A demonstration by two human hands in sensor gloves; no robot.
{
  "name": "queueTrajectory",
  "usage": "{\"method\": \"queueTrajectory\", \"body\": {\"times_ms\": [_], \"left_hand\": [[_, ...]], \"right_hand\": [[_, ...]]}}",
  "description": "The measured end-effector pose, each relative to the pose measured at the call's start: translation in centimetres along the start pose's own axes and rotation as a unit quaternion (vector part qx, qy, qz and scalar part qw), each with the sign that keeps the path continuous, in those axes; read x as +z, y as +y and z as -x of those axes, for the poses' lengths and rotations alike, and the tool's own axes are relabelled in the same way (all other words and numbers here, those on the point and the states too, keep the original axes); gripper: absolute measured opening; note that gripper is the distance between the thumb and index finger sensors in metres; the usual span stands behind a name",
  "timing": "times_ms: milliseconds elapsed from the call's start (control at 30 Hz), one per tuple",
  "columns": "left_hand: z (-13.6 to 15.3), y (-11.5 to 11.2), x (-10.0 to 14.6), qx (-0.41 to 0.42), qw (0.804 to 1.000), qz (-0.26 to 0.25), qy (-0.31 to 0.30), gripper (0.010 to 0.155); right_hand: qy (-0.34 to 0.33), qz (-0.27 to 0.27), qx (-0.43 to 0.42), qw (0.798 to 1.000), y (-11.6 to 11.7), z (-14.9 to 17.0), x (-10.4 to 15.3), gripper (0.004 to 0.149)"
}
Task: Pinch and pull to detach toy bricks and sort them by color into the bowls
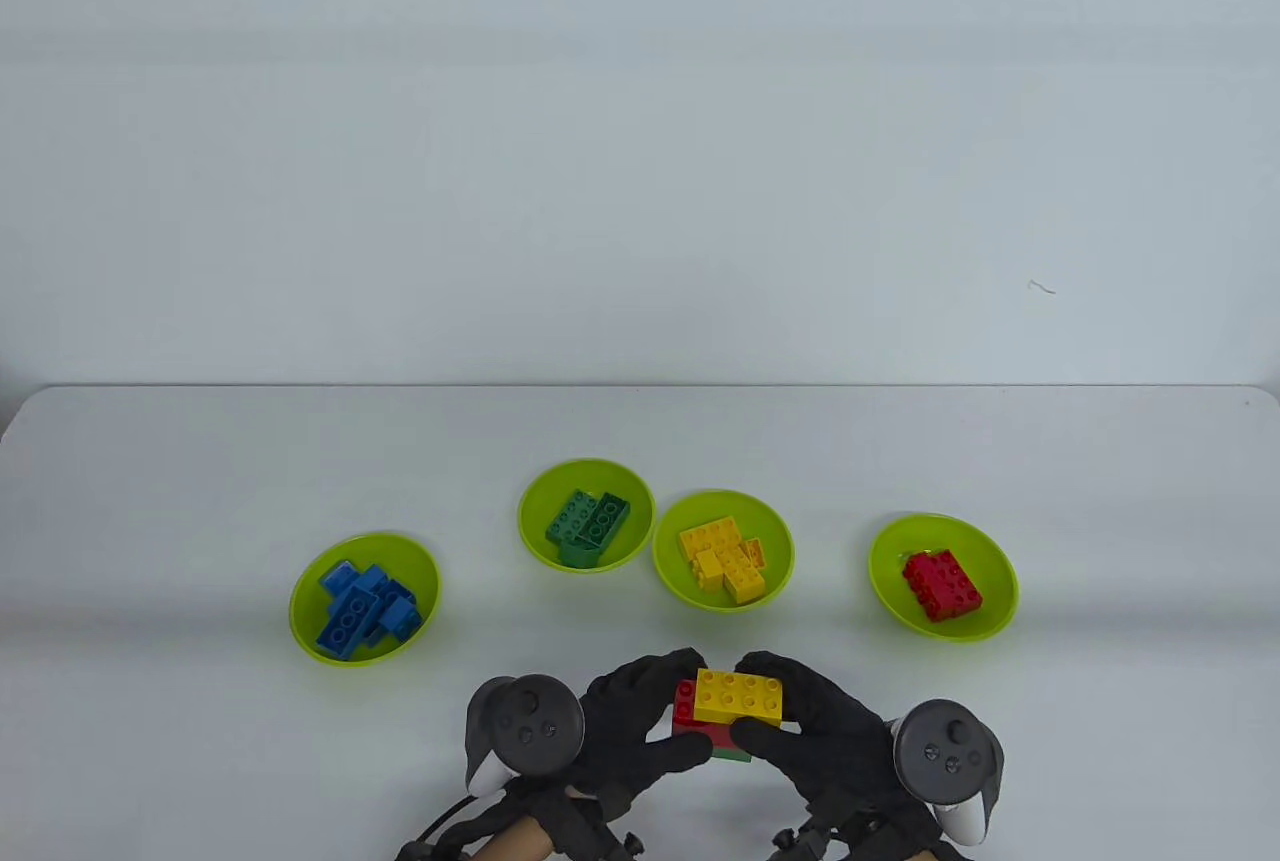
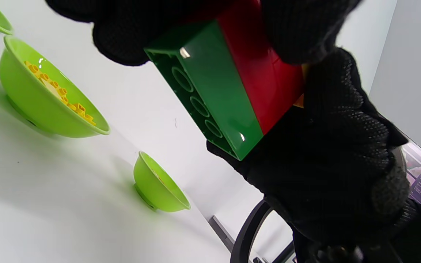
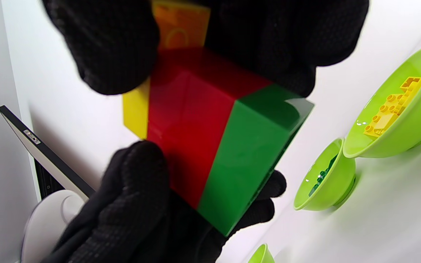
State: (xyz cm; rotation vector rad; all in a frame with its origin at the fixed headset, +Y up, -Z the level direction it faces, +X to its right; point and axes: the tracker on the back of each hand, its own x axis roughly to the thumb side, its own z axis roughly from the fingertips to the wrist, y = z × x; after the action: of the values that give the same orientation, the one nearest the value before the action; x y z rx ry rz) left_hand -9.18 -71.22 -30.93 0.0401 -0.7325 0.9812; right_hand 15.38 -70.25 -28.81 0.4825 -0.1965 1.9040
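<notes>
A stack of toy bricks is held above the table's near edge: a yellow brick (image 1: 741,696) on top, a red brick (image 1: 686,704) under it, a green brick (image 1: 732,754) at the bottom. My left hand (image 1: 655,716) grips the stack's left side and my right hand (image 1: 790,726) grips the yellow brick from the right, thumb in front. In the left wrist view the green brick (image 2: 210,98) shows its hollow underside below the red brick (image 2: 265,76). The right wrist view shows the yellow (image 3: 135,109), red (image 3: 188,120) and green (image 3: 247,157) layers between black gloved fingers (image 3: 115,47).
Four lime bowls stand behind the hands: one with blue bricks (image 1: 305,631), one with green bricks (image 1: 535,541), one with yellow bricks (image 1: 672,581), and one with a red brick (image 1: 890,601). The table's far edge runs behind them.
</notes>
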Motion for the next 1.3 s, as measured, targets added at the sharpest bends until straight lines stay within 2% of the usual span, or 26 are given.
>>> {"method": "queueTrajectory", "body": {"times_ms": [333,567,667,833,1100,1300], "left_hand": [[-0.8,0.9,0.5,-0.013,0.999,-0.031,-0.029,0.068],[-0.7,0.6,0.5,-0.010,0.999,-0.030,-0.018,0.067],[-0.6,0.5,0.5,-0.018,0.999,-0.025,-0.021,0.067],[-0.9,0.6,0.4,-0.090,0.994,-0.031,-0.050,0.068],[-0.2,0.5,0.2,-0.025,0.999,-0.028,0.000,0.067],[-0.3,0.5,0.2,-0.062,0.997,-0.025,-0.024,0.067]], "right_hand": [[-0.028,-0.048,-0.022,0.998,-0.3,-0.9,-0.4,0.066],[-0.072,-0.016,0.121,0.990,-1.0,-2.5,-0.3,0.062],[-0.083,-0.027,0.167,0.982,-1.0,-3.0,-0.4,0.060],[-0.067,-0.042,0.155,0.985,-0.8,-3.0,-0.7,0.059],[-0.077,-0.004,0.193,0.978,-0.4,-3.1,-0.5,0.060],[-0.052,-0.036,0.155,0.986,-0.7,-2.7,-1.1,0.059]]}}
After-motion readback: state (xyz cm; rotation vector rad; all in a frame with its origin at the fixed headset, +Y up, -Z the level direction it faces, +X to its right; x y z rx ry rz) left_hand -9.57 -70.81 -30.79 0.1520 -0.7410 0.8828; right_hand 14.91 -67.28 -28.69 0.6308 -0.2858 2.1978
